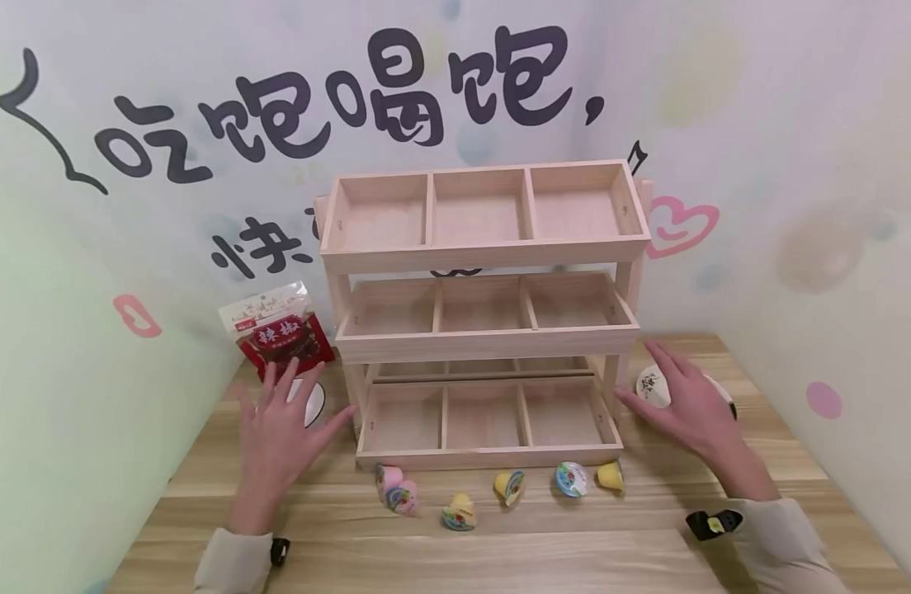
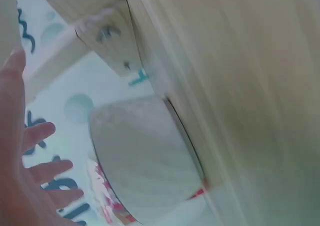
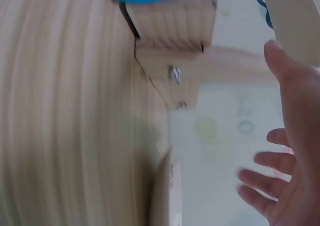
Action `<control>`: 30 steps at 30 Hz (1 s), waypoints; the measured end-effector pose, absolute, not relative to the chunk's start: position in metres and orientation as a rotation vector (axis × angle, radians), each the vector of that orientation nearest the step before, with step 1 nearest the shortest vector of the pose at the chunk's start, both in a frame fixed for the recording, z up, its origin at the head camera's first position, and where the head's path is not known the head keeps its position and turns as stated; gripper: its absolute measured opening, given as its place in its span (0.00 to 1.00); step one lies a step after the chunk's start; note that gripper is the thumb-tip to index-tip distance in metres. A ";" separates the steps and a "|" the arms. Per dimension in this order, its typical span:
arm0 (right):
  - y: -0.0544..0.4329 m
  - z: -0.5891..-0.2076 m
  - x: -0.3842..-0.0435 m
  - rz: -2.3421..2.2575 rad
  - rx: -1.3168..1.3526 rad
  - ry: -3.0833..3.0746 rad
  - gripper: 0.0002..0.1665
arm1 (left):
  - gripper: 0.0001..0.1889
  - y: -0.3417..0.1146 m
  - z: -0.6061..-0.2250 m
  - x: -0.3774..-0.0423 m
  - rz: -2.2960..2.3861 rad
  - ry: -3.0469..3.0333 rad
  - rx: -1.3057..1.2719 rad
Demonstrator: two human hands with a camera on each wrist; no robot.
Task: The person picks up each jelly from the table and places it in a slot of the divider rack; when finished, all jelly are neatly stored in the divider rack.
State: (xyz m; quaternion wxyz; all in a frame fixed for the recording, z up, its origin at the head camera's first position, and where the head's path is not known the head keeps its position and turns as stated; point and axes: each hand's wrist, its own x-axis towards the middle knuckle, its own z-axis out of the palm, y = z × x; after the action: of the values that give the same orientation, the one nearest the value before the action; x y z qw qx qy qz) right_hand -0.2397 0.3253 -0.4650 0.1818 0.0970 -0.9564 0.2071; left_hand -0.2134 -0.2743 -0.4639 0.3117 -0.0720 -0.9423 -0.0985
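A three-tier wooden rack (image 1: 488, 342) with divided trays stands between my two hands. My left hand (image 1: 277, 429) hovers by the rack's left side with fingers spread, holding nothing. Behind that hand is a white bowl (image 1: 316, 404), partly hidden by it. On the other side, my right hand (image 1: 689, 408) is also spread, with its thumb near the rack's lower right. A white dish with a dark floral print (image 1: 652, 388) is partly covered by the right hand. In the right wrist view, the right fingers (image 3: 272, 182) are apart from one another.
Several small jelly cups lie along the rack's front, including a pink one (image 1: 389, 477) and a yellow one (image 1: 610, 476). A red chili packet (image 1: 283, 330) leans at the back left. Walls (image 1: 819, 206) enclose the wooden table (image 1: 500, 561) behind and at both sides.
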 end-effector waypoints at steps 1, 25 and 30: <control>0.322 -0.468 -0.242 0.625 0.305 -2.688 0.56 | 0.44 -0.271 -0.463 -0.212 -0.250 -2.443 -0.223; 0.299 -0.489 -0.255 1.013 0.436 -2.800 0.30 | 0.12 -0.067 -0.461 -0.176 -0.635 -2.343 -1.299; 0.300 -0.492 -0.255 1.007 0.439 -2.790 0.30 | 0.17 -0.031 -0.460 -0.170 -0.510 -2.417 -1.441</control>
State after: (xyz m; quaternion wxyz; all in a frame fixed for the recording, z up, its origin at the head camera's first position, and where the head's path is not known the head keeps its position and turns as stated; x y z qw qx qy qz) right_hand -0.2549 0.3002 -0.4922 0.0714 0.1461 -0.9281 0.3348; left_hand -0.1704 -0.0308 -0.4596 0.1404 -0.4987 -0.8369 -0.1764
